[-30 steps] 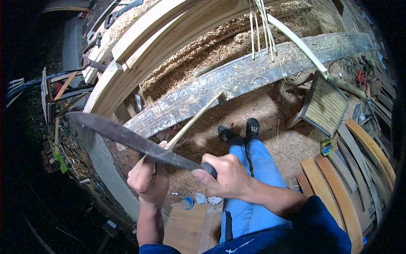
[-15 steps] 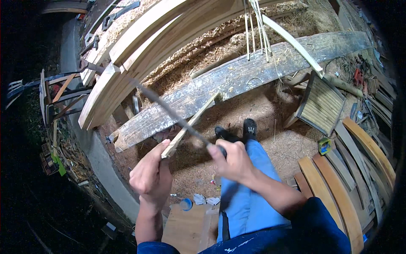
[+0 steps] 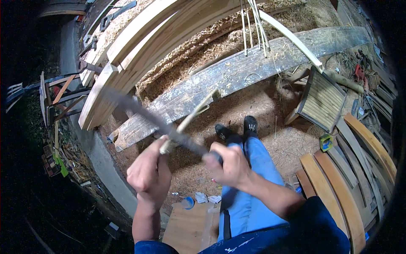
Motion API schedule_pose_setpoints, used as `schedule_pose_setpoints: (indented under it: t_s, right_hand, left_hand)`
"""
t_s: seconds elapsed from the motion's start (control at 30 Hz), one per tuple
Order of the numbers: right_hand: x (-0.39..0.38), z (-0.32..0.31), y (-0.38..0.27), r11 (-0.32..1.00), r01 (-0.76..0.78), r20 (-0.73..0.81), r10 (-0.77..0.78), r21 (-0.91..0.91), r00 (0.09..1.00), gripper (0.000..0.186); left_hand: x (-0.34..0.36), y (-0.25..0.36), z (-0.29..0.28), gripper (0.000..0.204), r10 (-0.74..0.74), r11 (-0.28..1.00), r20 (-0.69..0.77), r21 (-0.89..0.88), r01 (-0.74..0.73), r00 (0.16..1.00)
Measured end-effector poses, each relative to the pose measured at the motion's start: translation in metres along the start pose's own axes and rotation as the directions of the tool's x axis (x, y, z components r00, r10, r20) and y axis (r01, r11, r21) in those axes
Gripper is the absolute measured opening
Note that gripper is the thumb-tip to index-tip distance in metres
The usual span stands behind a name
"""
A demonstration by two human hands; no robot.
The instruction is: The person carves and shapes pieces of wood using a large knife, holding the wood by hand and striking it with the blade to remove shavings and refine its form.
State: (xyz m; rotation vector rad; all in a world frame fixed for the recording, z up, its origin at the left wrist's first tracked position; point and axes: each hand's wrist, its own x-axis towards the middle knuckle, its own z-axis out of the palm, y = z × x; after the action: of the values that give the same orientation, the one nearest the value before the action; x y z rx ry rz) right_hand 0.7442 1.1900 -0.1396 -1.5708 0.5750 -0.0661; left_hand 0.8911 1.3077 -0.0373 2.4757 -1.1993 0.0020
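My left hand is closed round the near end of a pale wooden stick, which slants away to the far right. The far tip of the stick lies at the edge of the long weathered plank. A thin sliver stands off its right side. In my right hand is the dark handle of a long knife, its blade pointing to the far left and smeared by motion. The blade crosses over the stick just beyond my left fingers.
Thick curved timbers lie at the far left among wood shavings, with a handsaw behind. A slatted stool stands on the right. Curved boards and a yellow tape measure lie at the near right. Thin strips lean on the plank.
The knife blade has swung lower along the stick, toward my left hand. A sliver now stands off the stick's side. My left hand has barely moved.
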Motion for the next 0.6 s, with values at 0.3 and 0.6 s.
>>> schedule_pose_setpoints:
  t_s: [0.3, 0.6]
  right_hand:
    - [0.003, -0.001, 0.016, 0.999, -0.042, -0.063, 0.044, 0.029, 0.997, 0.061]
    - [0.004, 0.001, 0.043, 1.000, 0.011, -0.094, -0.010, 0.007, 0.996, 0.059]
  left_hand:
    - [-0.001, 0.003, 0.006, 0.022, 0.019, 0.999, -0.024, -0.025, -0.019, 1.000]
    - [-0.001, 0.004, 0.009, 0.018, 0.021, 0.999, -0.050, -0.041, -0.023, 0.998]
